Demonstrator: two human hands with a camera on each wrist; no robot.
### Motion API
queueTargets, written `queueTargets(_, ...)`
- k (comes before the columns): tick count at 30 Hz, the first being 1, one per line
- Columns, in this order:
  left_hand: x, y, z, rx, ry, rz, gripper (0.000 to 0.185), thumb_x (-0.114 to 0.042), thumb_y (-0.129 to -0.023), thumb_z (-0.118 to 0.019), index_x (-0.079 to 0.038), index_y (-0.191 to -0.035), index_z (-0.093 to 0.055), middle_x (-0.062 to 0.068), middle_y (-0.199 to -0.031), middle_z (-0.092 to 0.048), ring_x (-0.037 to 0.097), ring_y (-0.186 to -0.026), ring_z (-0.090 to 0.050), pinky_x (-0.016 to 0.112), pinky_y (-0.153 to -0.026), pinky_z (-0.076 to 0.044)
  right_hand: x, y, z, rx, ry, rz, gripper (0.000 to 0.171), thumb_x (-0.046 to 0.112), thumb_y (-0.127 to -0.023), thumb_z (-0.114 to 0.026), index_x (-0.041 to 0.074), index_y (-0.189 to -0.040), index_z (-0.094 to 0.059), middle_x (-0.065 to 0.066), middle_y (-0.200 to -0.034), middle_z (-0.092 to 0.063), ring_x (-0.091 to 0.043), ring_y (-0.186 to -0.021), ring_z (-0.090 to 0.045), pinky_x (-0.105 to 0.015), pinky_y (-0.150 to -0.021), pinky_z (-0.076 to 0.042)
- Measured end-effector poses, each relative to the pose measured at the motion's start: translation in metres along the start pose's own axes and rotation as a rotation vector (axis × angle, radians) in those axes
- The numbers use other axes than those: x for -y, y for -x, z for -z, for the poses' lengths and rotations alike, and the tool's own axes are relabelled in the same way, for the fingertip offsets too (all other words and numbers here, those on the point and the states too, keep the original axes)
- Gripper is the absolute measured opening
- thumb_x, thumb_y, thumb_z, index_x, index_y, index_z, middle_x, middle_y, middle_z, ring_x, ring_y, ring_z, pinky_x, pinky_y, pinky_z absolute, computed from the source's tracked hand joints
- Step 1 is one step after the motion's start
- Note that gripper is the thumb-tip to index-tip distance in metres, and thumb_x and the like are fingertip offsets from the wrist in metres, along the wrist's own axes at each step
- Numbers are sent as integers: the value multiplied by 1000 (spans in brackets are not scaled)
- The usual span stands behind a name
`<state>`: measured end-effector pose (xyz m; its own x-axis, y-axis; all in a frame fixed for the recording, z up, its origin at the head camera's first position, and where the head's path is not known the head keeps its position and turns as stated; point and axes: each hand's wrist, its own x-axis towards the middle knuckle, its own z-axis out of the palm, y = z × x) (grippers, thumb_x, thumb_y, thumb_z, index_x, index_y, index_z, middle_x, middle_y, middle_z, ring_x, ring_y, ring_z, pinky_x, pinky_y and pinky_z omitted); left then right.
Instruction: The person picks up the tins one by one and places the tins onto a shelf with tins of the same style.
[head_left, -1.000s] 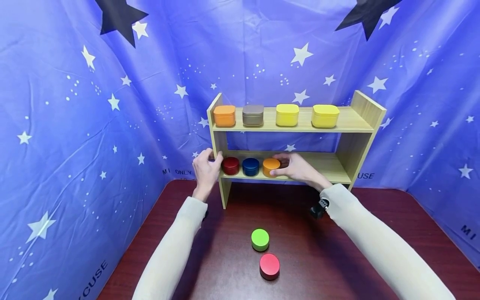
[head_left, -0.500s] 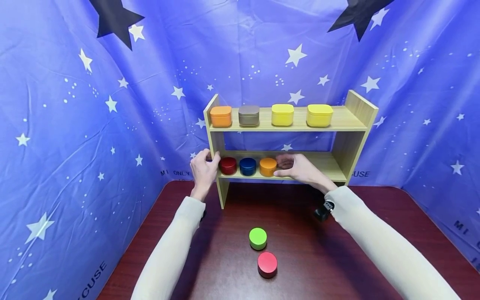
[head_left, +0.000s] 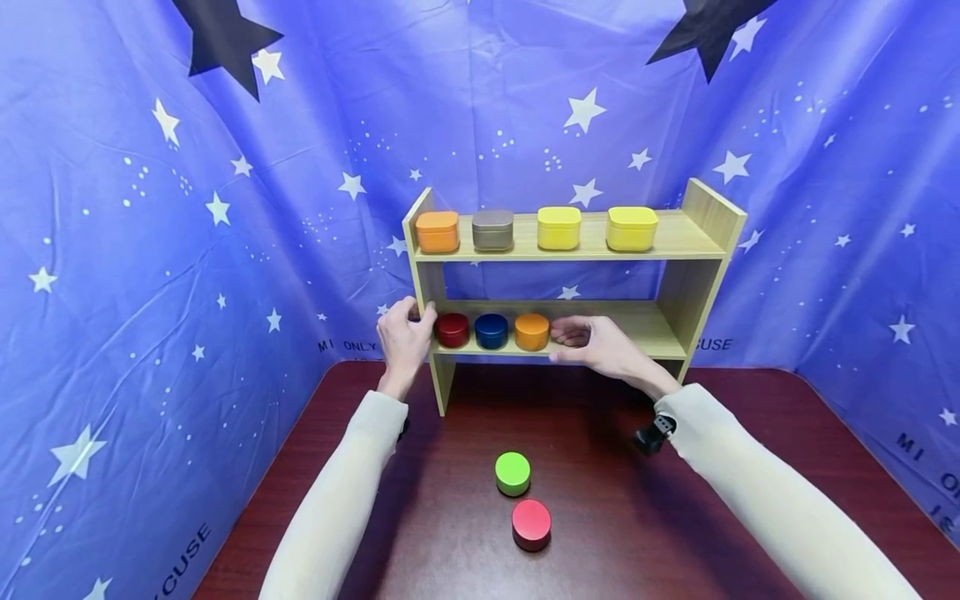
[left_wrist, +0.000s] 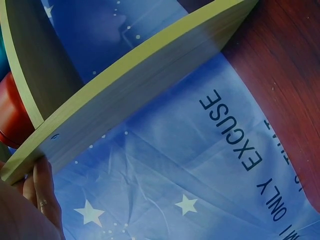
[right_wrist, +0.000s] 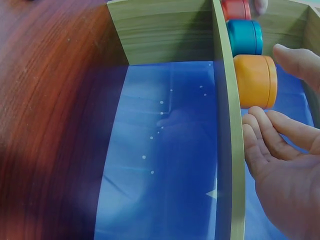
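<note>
A two-tier wooden shelf [head_left: 645,321] stands at the back of the table. My left hand [head_left: 403,337] grips its left side panel, with fingers on the outer face [left_wrist: 45,192] in the left wrist view. Along the lower tier sit three round lidded tins: dark red [head_left: 453,331], blue [head_left: 491,332] and orange [head_left: 532,332]. Just right of the orange tin, my right hand [head_left: 603,346] holds nothing, its thumb and fingers apart. In the right wrist view the fingertips are right beside the orange tin [right_wrist: 255,81].
On the upper tier are an orange box [head_left: 438,232], a grey box [head_left: 492,231] and two yellow boxes [head_left: 632,228]. A green tin [head_left: 513,474] and a red tin [head_left: 532,525] lie on the dark red table [head_left: 600,517]. Blue starry cloth [head_left: 480,108] hangs behind.
My right hand has let go of the orange tin and drawn slightly to the right. The tin stays on the lower tier, and my left hand keeps its grip on the side panel.
</note>
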<state>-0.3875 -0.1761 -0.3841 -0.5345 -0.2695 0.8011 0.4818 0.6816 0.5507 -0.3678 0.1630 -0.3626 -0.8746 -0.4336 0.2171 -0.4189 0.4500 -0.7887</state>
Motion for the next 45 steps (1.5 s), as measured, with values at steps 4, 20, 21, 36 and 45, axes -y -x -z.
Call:
queueTargets(4,0,-2,0,11,1,3,38,-20,-90,-73,-1,-66,-50,21,-64,-53,41,-60,-50,41,-65,-36,3,4,-3,-7,-32,7,58,10,-92,-84,-10,-142,-63,-29,-134,-74,-41,-122,-72,-15,-95,-54)
queueTargets(20,1,1,0,3,4,4,36,-19,-90,-73,-2,-66,-53,20,-64,-55,41,-60,-53,43,-64,-39,4,24,-26,79,-61,53,55,8,-91,-84,-7,-141,-65,-25,-132,-75,-26,-118,-73,-20,-100,-55)
queueTargets(21,1,0,-1,3,4,5,36,-19,-90,-73,-1,-66,-53,20,-64,-55,42,-61,-54,44,-64,-39,3,25,-27,85,-62,55,55,8,-91,-84,-7,-140,-65,-25,-132,-75,-25,-118,-72,-19,-100,-55)
queueTargets(36,3,0,-2,-13,3,-22,38,-19,-90,-73,-1,-65,-50,19,-62,-52,39,-59,-51,42,-63,-37,-10,32,-48,141,-18,62,56,13,-90,-86,-7,-138,-67,-24,-131,-77,-34,-120,-74,-53,-110,-56)
queueTargets(45,2,0,-1,-16,-1,-24,38,-19,-89,-73,-3,-64,-49,17,-61,-50,38,-58,-50,42,-63,-37,-26,40,-67,169,-38,73,58,15,-88,-87,-8,-137,-66,-23,-129,-77,-33,-118,-75,-42,-107,-59)
